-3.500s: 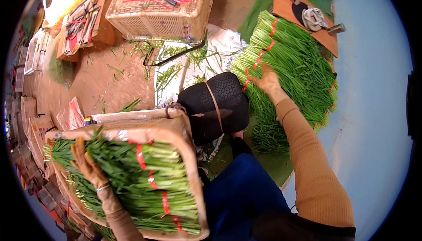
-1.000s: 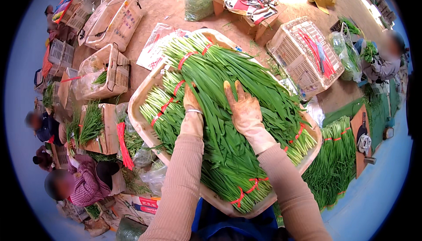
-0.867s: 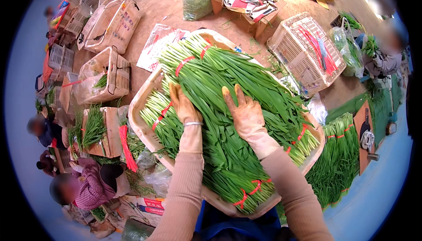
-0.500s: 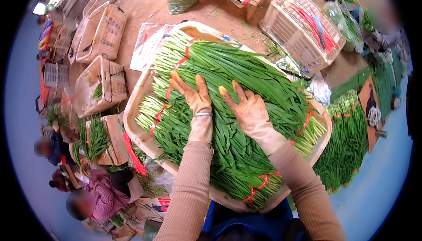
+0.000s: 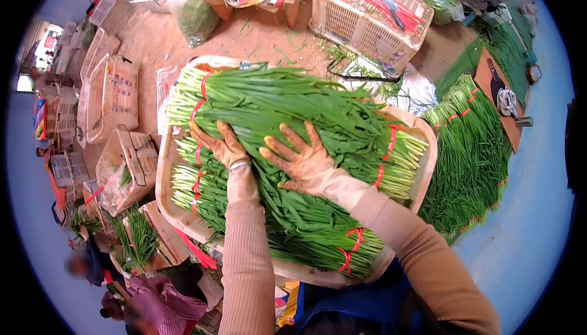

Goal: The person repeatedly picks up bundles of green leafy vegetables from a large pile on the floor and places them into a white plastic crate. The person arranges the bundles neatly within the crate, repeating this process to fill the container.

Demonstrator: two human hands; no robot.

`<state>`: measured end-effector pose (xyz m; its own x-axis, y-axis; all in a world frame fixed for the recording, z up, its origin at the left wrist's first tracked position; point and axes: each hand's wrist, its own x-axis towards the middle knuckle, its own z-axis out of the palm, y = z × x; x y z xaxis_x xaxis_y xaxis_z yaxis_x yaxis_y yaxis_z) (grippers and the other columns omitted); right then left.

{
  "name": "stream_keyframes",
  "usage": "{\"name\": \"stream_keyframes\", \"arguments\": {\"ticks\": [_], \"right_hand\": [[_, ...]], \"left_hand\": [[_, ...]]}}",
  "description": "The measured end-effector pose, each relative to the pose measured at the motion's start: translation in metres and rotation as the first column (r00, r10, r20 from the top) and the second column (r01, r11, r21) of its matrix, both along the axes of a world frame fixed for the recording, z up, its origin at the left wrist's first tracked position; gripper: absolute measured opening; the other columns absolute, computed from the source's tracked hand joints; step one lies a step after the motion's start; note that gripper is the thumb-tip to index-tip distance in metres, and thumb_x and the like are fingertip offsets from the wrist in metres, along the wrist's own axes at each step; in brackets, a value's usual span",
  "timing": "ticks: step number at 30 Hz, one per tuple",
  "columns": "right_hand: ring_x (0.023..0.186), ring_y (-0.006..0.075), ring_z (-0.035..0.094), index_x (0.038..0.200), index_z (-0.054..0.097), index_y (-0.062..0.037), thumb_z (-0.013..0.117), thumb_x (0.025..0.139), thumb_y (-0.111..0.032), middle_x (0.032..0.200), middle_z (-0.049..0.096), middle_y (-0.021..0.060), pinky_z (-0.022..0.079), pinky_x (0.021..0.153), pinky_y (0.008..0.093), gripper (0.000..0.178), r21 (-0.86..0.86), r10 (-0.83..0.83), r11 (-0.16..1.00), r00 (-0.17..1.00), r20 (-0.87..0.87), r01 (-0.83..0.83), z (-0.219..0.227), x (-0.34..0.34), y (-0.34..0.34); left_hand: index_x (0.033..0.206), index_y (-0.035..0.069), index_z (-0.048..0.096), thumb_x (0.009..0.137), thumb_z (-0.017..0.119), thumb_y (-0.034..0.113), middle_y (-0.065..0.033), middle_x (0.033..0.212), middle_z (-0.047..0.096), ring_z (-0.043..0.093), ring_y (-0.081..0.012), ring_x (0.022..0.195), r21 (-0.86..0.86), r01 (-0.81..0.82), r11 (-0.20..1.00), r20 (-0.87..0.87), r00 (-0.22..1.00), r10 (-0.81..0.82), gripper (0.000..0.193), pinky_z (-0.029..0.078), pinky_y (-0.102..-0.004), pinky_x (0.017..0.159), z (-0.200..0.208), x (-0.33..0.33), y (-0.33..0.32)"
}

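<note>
Garlic chives (image 5: 275, 93) fill a pale plastic crate (image 5: 428, 167) in front of me. They lie in layered bundles tied with red bands, with white stem ends at both the left and right sides. Both my hands wear stained, pale rubber gloves. My left hand (image 5: 225, 147) rests flat on the leaves near the left ties, fingers apart. Beside it, my right hand (image 5: 304, 159) presses on the middle of the leaves with fingers spread. Neither hand grips a bundle. A grey band circles the left glove's wrist.
More chive bundles (image 5: 468, 158) stand at the right, beside a brown board (image 5: 498, 99) with a coiled cord. An upturned crate (image 5: 370, 20) bears red ties and a knife. Empty-looking crates (image 5: 110, 99) line the left. People (image 5: 162, 301) sit at the lower left.
My view has turned, and the crate appears further left. My right hand has spread its fingers wider and lies more sideways across the leaves. My left hand stays on the chives.
</note>
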<state>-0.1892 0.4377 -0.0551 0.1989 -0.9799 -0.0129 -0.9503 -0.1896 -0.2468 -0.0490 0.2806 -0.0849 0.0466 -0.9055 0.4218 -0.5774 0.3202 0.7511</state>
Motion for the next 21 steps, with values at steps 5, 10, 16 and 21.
{"name": "stream_keyframes", "arguments": {"ticks": [5, 10, 16, 21], "right_hand": [[0.149, 0.0307, 0.01, 0.153, 0.022, -0.026, 0.047, 0.083, -0.07, 0.161, 0.019, -0.0013, -0.001, 0.11, 0.0706, 0.086, 0.0, 0.026, 1.0, 0.998, -0.058, -0.026, -0.002, -0.004, 0.003], [0.149, 0.0299, 0.012, 0.153, 0.024, -0.0264, 0.053, 0.083, -0.064, 0.161, 0.019, -0.0022, 0.002, 0.111, 0.0695, 0.084, 0.043, 0.018, 0.999, 1.0, 0.017, -0.019, 0.009, -0.008, 0.003], [0.149, 0.0302, 0.013, 0.149, 0.031, -0.0269, 0.051, 0.085, -0.063, 0.16, 0.02, -0.0021, 0.002, 0.108, 0.0734, 0.077, 0.008, 0.036, 0.999, 0.973, -0.227, -0.035, -0.007, -0.002, 0.0], [0.146, 0.03, 0.022, 0.142, 0.04, -0.0276, 0.036, 0.086, -0.068, 0.156, 0.03, 0.0016, 0.002, 0.108, 0.0737, 0.07, -0.054, 0.031, 0.998, 0.979, -0.199, -0.042, -0.004, -0.002, 0.002]], "left_hand": [[0.145, 0.002, 0.036, 0.098, 0.055, 0.031, -0.0251, 0.148, 0.035, 0.03, -0.0394, 0.14, -0.316, 0.233, 0.92, 0.388, 0.917, -0.099, 0.059, 0.023, -0.0487, 0.114, 0.063, -0.016, 0.013], [0.141, 0.009, 0.045, 0.098, 0.05, 0.036, -0.0192, 0.141, 0.049, 0.039, -0.0356, 0.137, -0.184, 0.496, 0.849, 0.579, 0.752, -0.314, 0.051, 0.022, -0.0502, 0.114, 0.08, -0.108, -0.024], [0.123, 0.009, 0.06, 0.095, 0.054, 0.035, -0.0147, 0.113, 0.066, 0.06, -0.0315, 0.109, 0.186, 0.596, 0.781, 0.634, 0.535, -0.559, 0.038, 0.031, -0.0495, 0.107, 0.061, -0.125, -0.018], [0.104, 0.012, 0.072, 0.091, 0.06, 0.024, -0.0059, 0.099, 0.071, 0.064, -0.0235, 0.096, 0.006, 0.779, 0.626, 0.574, 0.51, -0.64, 0.021, 0.034, -0.0444, 0.103, 0.048, -0.112, -0.007]]}}
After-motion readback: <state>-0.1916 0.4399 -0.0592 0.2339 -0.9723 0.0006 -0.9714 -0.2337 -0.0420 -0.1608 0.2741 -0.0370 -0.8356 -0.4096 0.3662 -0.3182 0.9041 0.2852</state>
